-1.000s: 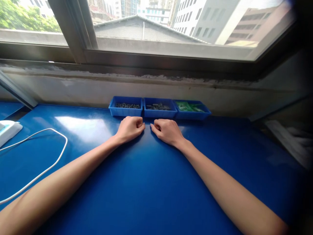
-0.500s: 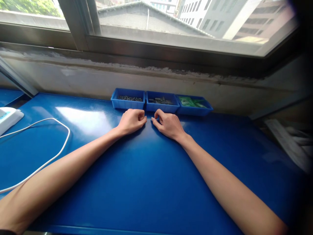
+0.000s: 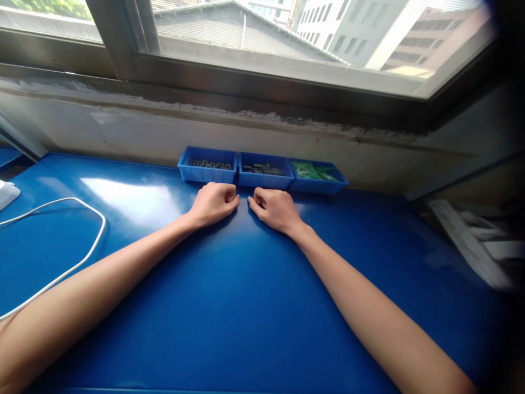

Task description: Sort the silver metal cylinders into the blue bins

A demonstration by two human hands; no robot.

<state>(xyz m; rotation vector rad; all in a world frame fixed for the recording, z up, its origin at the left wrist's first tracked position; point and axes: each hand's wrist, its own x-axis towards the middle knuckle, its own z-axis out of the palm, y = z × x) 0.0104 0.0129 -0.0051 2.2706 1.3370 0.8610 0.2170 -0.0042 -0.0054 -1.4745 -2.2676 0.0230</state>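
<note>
My left hand [image 3: 213, 203] rests on the blue table [image 3: 229, 306] with its fingers curled in, nearest to the left blue bin [image 3: 207, 174], which holds many small dark metal pieces. Facing it across a small gap, my right hand [image 3: 276, 209] is also curled into a loose fist on the tabletop. Nothing shows in either hand. Just behind my right hand stands the middle blue bin [image 3: 264, 180] with grey cylindrical parts. The right blue bin [image 3: 318, 186] contains green-and-clear plastic packets. All three bins stand side by side.
A white cable [image 3: 92, 249] loops over the table's left side and meets my left forearm. Part of a white device [image 3: 7, 193] shows at the left edge. Whitish boards [image 3: 463, 241] lie at the right. A wall and a window [image 3: 254, 82] rise behind the bins.
The whole view has shifted, so the table, bins and hands appear slightly further left. The fingers of my right hand have curled in more. My left hand looks much the same.
</note>
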